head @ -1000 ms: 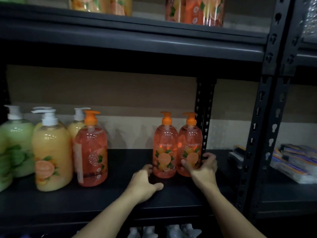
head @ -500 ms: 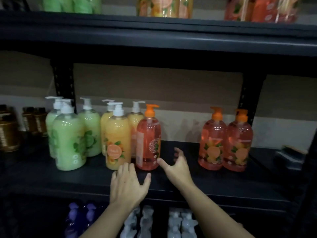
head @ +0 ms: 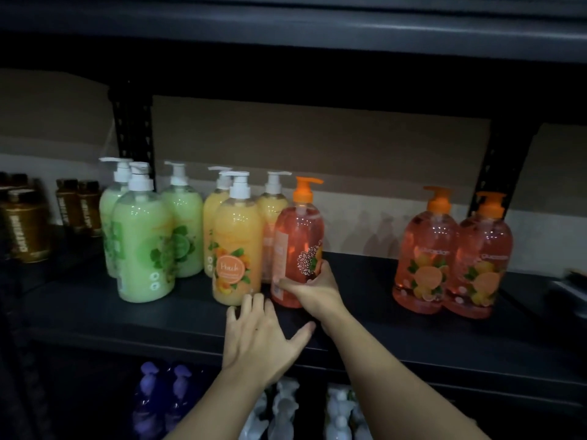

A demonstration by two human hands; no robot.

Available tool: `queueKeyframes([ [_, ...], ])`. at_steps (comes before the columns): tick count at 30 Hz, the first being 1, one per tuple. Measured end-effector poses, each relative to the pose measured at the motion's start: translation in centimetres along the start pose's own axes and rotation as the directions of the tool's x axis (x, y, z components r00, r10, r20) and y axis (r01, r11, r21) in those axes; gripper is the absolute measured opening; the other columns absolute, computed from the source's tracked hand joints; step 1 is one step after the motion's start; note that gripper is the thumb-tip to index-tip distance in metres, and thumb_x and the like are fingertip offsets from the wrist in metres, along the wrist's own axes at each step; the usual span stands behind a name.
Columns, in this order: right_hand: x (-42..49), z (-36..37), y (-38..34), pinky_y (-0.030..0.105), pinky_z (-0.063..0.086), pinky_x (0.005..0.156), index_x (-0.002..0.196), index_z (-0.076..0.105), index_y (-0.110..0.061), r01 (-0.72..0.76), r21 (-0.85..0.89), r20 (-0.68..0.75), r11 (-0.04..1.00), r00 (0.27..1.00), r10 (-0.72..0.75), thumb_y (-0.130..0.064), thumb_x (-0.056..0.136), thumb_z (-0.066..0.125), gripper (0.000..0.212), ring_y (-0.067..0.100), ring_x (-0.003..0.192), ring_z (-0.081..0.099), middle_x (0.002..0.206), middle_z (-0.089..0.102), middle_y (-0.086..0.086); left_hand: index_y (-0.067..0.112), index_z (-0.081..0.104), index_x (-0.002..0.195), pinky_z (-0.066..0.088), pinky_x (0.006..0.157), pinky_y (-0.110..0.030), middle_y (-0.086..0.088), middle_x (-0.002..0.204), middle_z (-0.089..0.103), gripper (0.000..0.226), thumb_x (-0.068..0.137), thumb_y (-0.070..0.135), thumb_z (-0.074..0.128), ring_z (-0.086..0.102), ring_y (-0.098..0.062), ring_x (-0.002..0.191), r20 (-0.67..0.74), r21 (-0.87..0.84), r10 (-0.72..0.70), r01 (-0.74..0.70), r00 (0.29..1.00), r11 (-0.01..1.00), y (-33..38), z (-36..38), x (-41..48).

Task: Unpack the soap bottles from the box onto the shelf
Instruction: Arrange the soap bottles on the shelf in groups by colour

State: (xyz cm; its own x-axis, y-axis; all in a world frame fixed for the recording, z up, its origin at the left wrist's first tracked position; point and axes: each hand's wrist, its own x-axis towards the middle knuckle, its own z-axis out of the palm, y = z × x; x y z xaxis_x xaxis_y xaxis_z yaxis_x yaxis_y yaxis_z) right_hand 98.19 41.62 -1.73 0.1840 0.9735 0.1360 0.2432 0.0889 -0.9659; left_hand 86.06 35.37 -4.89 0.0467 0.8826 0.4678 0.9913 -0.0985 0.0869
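Dim storeroom racking fills the scene: a dark metal shelf (head: 365, 300) runs across it beneath another board (head: 286, 23), with a tan back panel (head: 317, 144) behind.

A person's right hand (head: 314, 285) grasps the lower body of a red soap bottle (head: 300, 236) with an orange pump. The thumb lies across the bottle's front and the fingers curl round its right side. The bottle stands upright on the shelf, its label turned partly to the side.

Just below and left of that grip, the left hand (head: 260, 338) is released, palm down, fingers straight and spread, holding nothing. Its fingertips reach to the base of a peach-labelled yellow bottle (head: 236, 246); whether they touch it, or the palm rests on the shelf, cannot be told.

That yellow bottle stands just beside the gripped one on its left, with two more yellow bottles (head: 273, 217) behind. Further left of the grip is a cluster of three green bottles (head: 143, 246), all with white pumps. Beyond them, past an upright post (head: 133, 128), sit brown containers (head: 25, 230).

Well apart to the right of the grip, a pair of red bottles (head: 425, 249) stands side by side, labels forward.

Under the grip, on the level below, purple bottles (head: 162, 404) and white bottles (head: 286, 408) show dimly.
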Motion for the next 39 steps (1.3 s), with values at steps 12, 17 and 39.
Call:
queueKeyframes([
  [12, -3.6, -5.1, 0.3, 0.024, 0.054, 0.085, 0.119, 0.048, -0.026, 0.038, -0.08, -0.006, 0.996, 0.999, -0.038, -0.045, 0.055, 0.093, 0.081, 0.006, 0.094, 0.066, 0.107, 0.067, -0.009, 0.018, 0.044, 0.141, 0.028, 0.11, -0.038, 0.003, 0.14, 0.042, 0.103, 0.073, 0.089, 0.011, 0.031, -0.017, 0.133, 0.163, 0.005, 0.038, -0.04, 0.986, 0.999, 0.1, -1.0, -0.2],
  [17, -5.6, -9.7, 1.2, 0.029, 0.057, 0.087, 0.121, 0.049, -0.027, 0.018, -0.079, -0.01, 0.997, 1.0, -0.019, -0.052, 0.048, 0.092, 0.088, 0.006, 0.094, 0.069, 0.107, 0.069, -0.009, 0.017, 0.035, 0.149, 0.022, 0.116, -0.044, 0.001, 0.147, 0.037, 0.122, 0.063, 0.095, -0.004, 0.03, -0.016, 0.138, 0.217, -0.061, 0.114, -0.103, 0.969, 0.993, 3.0, -1.5, -0.8],
  [39, -7.4, -25.1, 4.8, 0.034, 0.052, 0.089, 0.126, 0.041, -0.026, -0.065, -0.261, -0.403, 0.963, 0.914, -0.047, -0.069, 0.049, 0.081, 0.097, 0.014, 0.102, 0.059, 0.118, 0.055, -0.005, 0.014, 0.017, 0.157, 0.002, 0.12, -0.057, -0.009, 0.164, 0.01, 0.11, 0.077, 0.09, 0.013, 0.003, -0.025, 0.152, 0.44, -0.099, 0.182, -0.154, 0.88, 0.983, 19.1, -0.5, 0.2],
])
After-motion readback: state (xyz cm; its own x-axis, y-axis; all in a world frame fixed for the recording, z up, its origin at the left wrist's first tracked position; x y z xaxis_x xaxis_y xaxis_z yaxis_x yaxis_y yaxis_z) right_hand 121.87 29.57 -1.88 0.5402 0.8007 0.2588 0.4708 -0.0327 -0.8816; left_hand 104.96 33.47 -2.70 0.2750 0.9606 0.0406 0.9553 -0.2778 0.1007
